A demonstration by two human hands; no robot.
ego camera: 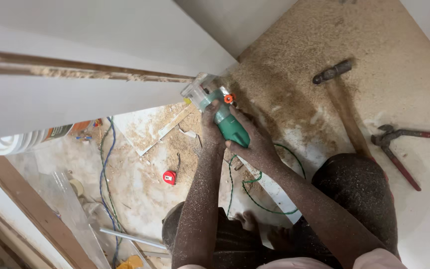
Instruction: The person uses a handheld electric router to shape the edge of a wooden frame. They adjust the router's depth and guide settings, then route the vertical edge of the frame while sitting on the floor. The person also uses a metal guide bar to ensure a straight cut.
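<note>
A green hand-held trimmer router with a clear plastic base and an orange knob presses against the edge of a white laminated board. My left hand grips the tool's body from the left. My right hand wraps it from the right and below. The base sits where the board's brown routed edge ends. Both forearms are dusted with sawdust. A green cord loops down from the tool.
A hammer and red-handled pincers lie on the sawdust-covered surface at right. Below on the floor are a red tape measure, blue and green cables, offcuts, a bucket and a wooden rail.
</note>
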